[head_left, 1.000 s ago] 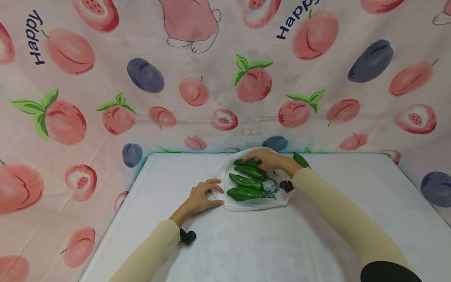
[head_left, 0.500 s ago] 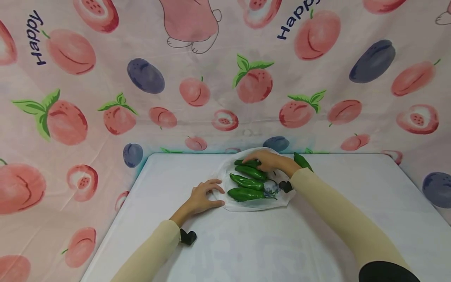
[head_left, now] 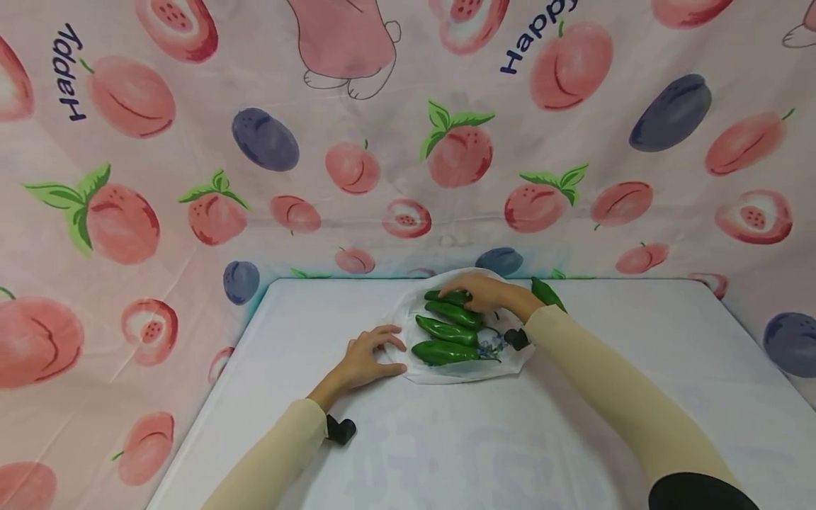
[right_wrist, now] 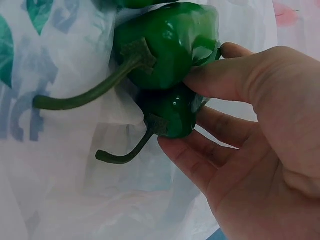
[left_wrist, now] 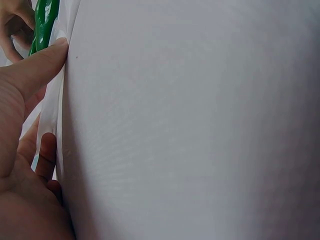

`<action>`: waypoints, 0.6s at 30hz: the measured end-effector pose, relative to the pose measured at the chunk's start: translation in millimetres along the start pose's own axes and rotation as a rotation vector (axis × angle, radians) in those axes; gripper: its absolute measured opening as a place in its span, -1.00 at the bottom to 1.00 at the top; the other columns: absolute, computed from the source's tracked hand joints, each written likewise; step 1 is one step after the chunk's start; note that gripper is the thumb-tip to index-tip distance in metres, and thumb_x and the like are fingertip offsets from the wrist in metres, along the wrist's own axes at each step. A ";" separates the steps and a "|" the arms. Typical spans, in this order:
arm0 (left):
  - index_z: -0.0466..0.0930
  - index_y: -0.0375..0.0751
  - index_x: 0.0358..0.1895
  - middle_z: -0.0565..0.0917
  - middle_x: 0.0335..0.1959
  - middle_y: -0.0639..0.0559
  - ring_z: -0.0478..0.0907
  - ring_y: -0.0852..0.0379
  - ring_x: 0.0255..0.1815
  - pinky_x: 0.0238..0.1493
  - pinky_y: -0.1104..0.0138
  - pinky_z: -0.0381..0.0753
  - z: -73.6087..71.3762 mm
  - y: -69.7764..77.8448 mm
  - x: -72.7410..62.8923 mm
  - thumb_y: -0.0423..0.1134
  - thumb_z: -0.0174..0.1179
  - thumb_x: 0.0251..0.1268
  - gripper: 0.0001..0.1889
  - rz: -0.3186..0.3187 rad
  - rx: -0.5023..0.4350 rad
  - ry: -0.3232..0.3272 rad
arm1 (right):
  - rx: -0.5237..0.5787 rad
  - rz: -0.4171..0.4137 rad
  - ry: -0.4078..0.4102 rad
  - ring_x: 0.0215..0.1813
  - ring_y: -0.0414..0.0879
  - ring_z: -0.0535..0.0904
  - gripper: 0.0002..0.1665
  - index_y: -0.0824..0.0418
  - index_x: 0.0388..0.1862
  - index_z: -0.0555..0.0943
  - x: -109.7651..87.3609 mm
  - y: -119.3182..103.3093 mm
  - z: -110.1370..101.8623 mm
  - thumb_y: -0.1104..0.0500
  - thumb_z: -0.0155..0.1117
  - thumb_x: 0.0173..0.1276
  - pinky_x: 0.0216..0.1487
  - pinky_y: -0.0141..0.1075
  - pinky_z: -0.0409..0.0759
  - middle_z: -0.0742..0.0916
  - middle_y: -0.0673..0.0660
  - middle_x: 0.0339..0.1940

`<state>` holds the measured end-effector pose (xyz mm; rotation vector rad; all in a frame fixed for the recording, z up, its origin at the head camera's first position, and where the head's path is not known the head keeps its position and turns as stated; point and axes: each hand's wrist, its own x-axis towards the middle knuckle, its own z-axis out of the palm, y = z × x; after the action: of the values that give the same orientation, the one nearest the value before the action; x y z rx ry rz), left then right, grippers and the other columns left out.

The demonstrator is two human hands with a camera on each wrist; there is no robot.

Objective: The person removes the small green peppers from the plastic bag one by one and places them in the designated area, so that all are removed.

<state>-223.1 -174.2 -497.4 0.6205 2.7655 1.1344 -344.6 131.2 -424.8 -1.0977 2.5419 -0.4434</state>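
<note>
Peppers (head_left: 446, 329) lie in a row on a bag (head_left: 440, 373), head view. Left wrist view: left hand (left_wrist: 11, 150) touches the bag's edge, any pinch hard to tell. Right wrist view: right hand (right_wrist: 265, 145) pinches the far pepper (right_wrist: 175, 112), best held lightly.

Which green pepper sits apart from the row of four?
The far-right pepper, partly hidden behind the right sleeve; the other four peppers lie side by side, left of it.

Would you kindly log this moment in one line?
left hand: touching white plastic bag; right hand: gripping rear green chili pepper of four; fifth pepper: right of bag
</note>
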 end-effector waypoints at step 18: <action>0.74 0.10 -0.06 0.50 0.43 0.09 0.42 0.12 -0.03 0.17 -0.04 0.11 -0.8 4.4 -1.3 -0.08 0.53 0.18 -0.73 0.014 0.012 0.009 | 0.074 0.003 0.005 0.35 0.25 0.50 -0.37 0.08 0.44 0.52 -23.0 -6.3 -9.6 0.43 0.23 0.44 0.21 0.07 0.56 0.54 0.27 0.43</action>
<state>-220.6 -172.5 -493.8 0.6390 2.7823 1.1266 -329.8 145.7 -409.5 -1.0670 2.5102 -0.5350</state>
